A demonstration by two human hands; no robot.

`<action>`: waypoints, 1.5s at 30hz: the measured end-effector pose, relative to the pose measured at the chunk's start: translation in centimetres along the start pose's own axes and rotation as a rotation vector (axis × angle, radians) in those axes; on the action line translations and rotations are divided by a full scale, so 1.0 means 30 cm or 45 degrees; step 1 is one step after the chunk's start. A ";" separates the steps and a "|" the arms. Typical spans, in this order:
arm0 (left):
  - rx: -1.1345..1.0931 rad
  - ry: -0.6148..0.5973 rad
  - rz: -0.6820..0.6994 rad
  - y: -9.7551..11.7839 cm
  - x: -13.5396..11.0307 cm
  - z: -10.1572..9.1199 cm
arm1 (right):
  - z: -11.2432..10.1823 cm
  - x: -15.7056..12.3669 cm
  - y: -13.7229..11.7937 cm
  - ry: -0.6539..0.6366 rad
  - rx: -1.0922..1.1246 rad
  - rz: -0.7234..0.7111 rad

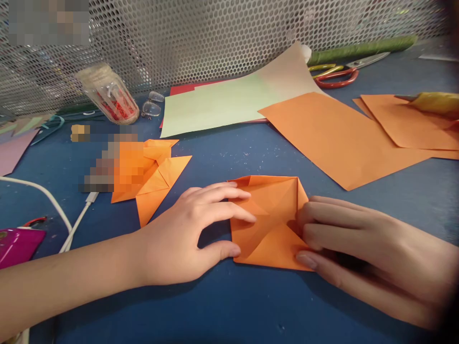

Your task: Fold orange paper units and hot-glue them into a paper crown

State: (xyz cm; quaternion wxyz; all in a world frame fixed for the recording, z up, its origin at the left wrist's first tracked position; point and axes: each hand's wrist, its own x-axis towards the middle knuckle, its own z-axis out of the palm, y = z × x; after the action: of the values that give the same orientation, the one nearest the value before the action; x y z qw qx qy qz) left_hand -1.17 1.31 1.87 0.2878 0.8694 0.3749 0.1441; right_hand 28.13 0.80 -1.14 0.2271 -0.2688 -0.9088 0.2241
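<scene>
Left hand (179, 234): fingers spread wide, tips resting on the left part of the folded orange paper (274, 210), thumb at its near left corner; right hand (373, 243): fingers bent together at the paper's right edge, thumb on its near right corner; fingertips partly hidden, cannot tell if that's a pinch or just a press; paper sits on the blue worktop (222, 315) between both hands, creases showing, a raised fold along the right side.

Left and farther: pointed orange folded piece (163, 179), partly pixelated; white cable (39, 186) with its plug (92, 197) just near of it; magenta object (21, 246) at the left edge; lilac sheet (14, 150) beyond that.

Right and farther: large orange sheet (333, 138); more orange sheets (401, 122) at far right, yellow-handled tool (435, 102) over them.

Far side: clear jar (107, 95) with red bits inside; pale green sheet (215, 102) over red paper (182, 89); red-handled scissors (337, 81); green roll (362, 50); perforated panel (215, 38) behind the lot.
</scene>
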 end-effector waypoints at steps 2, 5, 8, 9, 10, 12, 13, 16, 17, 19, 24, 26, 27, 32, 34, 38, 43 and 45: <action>0.057 -0.038 0.000 0.000 -0.009 0.002 | 0.006 -0.002 -0.003 -0.001 0.013 0.028; 0.149 -0.075 0.024 0.004 -0.019 0.006 | 0.014 -0.005 -0.007 0.033 0.029 0.070; 0.205 0.023 0.078 0.013 -0.021 0.011 | 0.016 -0.004 -0.007 0.054 0.027 0.106; 0.216 0.067 0.116 0.016 -0.020 0.013 | 0.016 -0.004 -0.006 0.053 0.023 0.112; 0.224 0.096 0.164 0.020 -0.017 0.013 | 0.015 -0.003 -0.005 0.052 0.015 0.122; 0.232 0.132 0.266 0.027 -0.014 0.012 | 0.014 -0.001 -0.003 0.043 0.018 0.136; 0.238 0.142 0.310 0.030 -0.014 0.010 | 0.014 0.000 -0.003 0.046 0.023 0.145; 0.294 0.161 0.369 0.037 -0.023 0.006 | 0.017 0.002 -0.008 0.086 0.026 0.171; 0.332 0.164 0.377 0.039 -0.028 0.007 | 0.019 0.003 -0.010 0.096 0.023 0.179; 0.418 0.156 0.395 0.038 -0.041 0.016 | 0.024 0.003 -0.016 0.115 0.004 0.197; 0.597 0.410 0.577 0.014 -0.061 0.064 | 0.035 0.003 -0.023 0.142 0.012 0.245; 0.673 0.429 0.671 0.004 -0.063 0.071 | 0.039 0.003 -0.023 0.161 0.017 0.251; 0.697 0.404 0.712 0.001 -0.063 0.070 | 0.041 0.003 -0.023 0.166 0.012 0.251; 0.675 0.252 0.861 -0.009 -0.064 0.055 | 0.051 -0.001 -0.024 0.169 -0.023 0.270; 0.654 0.219 0.898 -0.010 -0.064 0.055 | 0.054 -0.004 -0.026 0.180 -0.028 0.274; 0.630 0.189 0.879 0.010 -0.055 0.048 | 0.053 -0.009 -0.031 0.211 -0.043 0.271; 0.651 0.151 0.840 0.032 -0.050 0.045 | 0.050 -0.013 -0.036 0.216 -0.041 0.283; 0.624 0.256 0.876 0.029 -0.055 0.051 | 0.050 -0.011 -0.039 0.221 -0.037 0.294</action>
State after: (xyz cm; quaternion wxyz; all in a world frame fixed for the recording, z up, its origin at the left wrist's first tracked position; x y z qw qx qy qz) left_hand -1.07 -0.98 1.13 -0.0299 0.9680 0.1126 0.2222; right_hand 27.13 -0.70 -1.82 0.2738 -0.3932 -0.8519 0.2114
